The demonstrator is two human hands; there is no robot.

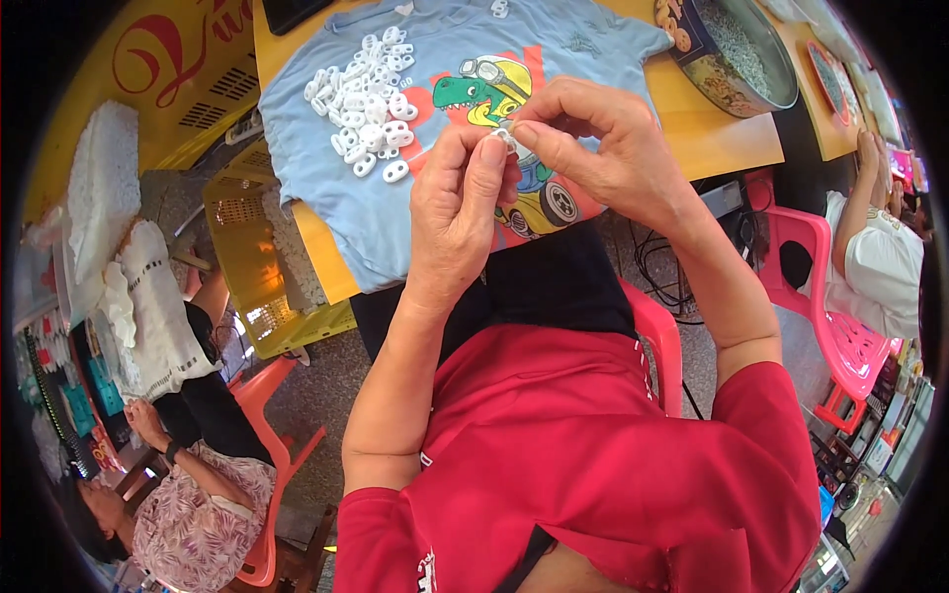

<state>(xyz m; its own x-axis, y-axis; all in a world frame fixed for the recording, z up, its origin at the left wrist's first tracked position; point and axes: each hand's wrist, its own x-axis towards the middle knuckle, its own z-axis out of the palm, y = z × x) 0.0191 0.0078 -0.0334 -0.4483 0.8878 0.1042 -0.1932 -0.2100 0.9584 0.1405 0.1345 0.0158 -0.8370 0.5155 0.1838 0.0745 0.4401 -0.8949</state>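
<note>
My left hand (457,203) and my right hand (593,143) meet above the table's near edge, their fingertips pinching one small white plastic piece (503,135) between them. Under the hands lies a light blue child's shirt (376,212) with a green dinosaur print, spread over the wooden table (717,133). A pile of several white oval plastic pieces (368,104) sits on the shirt to the left of my hands.
A metal bowl (751,49) of small grey bits stands at the table's far right. A yellow crate (259,267) is left of the table. Pink chairs (840,336) are on the right, one with a seated person. Another person (188,504) sits at lower left.
</note>
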